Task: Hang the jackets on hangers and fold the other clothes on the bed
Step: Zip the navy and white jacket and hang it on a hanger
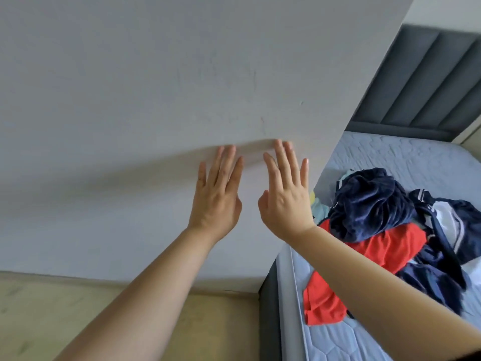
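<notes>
- Grey wall [130, 87] filled the left and centre of the view.
- The left hand [216, 194] and right hand [283, 196] were raised side by side, fingers straight, holding nothing; they were possibly touching the wall, hard to tell.
- The navy and red clothes pile [377, 225] lay heaped on the bed [416, 157] at right, clear of both hands.

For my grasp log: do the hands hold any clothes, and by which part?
Nothing is held. The left hand and right hand are open, fingers straight; the clothes lie on the bed.
</notes>
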The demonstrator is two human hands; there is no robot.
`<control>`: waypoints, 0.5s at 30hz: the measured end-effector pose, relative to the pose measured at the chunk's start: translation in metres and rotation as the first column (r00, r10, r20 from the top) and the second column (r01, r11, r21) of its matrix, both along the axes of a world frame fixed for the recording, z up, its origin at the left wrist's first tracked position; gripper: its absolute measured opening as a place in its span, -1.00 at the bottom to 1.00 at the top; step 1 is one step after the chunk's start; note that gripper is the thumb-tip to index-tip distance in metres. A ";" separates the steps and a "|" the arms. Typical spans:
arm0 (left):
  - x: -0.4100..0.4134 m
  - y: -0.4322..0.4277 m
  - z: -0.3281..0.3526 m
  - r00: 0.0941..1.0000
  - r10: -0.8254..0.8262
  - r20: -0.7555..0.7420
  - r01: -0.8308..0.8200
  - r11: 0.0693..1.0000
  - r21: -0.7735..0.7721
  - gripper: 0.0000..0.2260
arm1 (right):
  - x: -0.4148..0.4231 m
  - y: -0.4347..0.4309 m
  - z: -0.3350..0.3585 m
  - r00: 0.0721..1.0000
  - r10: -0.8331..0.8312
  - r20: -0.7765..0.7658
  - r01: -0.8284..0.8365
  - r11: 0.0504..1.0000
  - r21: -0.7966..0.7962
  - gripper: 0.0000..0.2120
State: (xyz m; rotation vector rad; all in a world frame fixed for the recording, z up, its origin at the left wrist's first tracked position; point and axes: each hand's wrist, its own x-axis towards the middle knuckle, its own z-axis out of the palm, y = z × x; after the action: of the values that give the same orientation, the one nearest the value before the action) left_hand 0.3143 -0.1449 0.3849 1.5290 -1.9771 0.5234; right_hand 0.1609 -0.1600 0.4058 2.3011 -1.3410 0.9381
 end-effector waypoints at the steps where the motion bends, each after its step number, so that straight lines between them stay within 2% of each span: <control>1: -0.004 0.001 -0.023 1.000 -0.005 -0.017 0.005 1.000 0.010 -0.26 | -0.005 0.001 -0.024 1.000 0.001 0.022 -0.001 1.000 0.005 -0.22; 5: -0.025 0.005 -0.117 0.998 -0.051 -0.020 0.052 0.997 0.057 -0.28 | -0.032 0.005 -0.116 0.996 0.001 0.087 -0.002 1.000 0.018 -0.23; 9: -0.062 0.015 -0.191 0.998 -0.057 -0.039 0.063 0.984 0.169 -0.30 | -0.064 0.019 -0.188 0.994 -0.008 0.108 0.000 0.997 0.072 -0.28; 12: -0.101 0.033 -0.222 0.999 -0.044 -0.030 0.050 0.965 0.258 -0.31 | -0.103 0.034 -0.220 0.992 -0.021 0.124 0.005 0.992 0.126 -0.28; 15: -0.145 0.055 -0.231 0.998 -0.054 -0.024 0.059 0.958 0.281 -0.33 | -0.151 0.053 -0.234 0.988 -0.052 0.144 0.027 0.985 0.173 -0.30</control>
State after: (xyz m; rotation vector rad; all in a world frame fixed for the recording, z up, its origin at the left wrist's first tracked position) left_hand 0.1689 -0.0895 0.1538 1.6309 -2.1476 0.2100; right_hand 0.0101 -0.1065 0.1717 2.3583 -1.5788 1.0362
